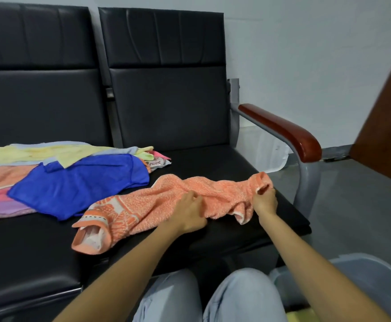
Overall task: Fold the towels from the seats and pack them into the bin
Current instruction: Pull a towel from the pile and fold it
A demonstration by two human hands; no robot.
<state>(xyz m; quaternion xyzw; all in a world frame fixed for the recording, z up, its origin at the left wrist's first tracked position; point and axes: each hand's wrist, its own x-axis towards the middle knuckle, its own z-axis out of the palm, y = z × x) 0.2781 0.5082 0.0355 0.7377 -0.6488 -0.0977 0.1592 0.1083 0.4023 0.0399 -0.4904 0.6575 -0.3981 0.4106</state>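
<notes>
Now both hands pinch the bunched orange towel (166,205), left hand (190,212) mid-cloth, right hand (264,201) at its end; uneven pulling risks a crooked fold.

Nothing legible shows anywhere in this view, whether word, brand, number or sign. The closest thing to lettering is a reddish printed mark on the pale towel (158,162) that pokes out just behind the blue towel (80,182). It is too small and blurred to make out. The orange towel (166,201) has a banded border with a leaf-like woven pattern in white — ornament, not letters.
</notes>
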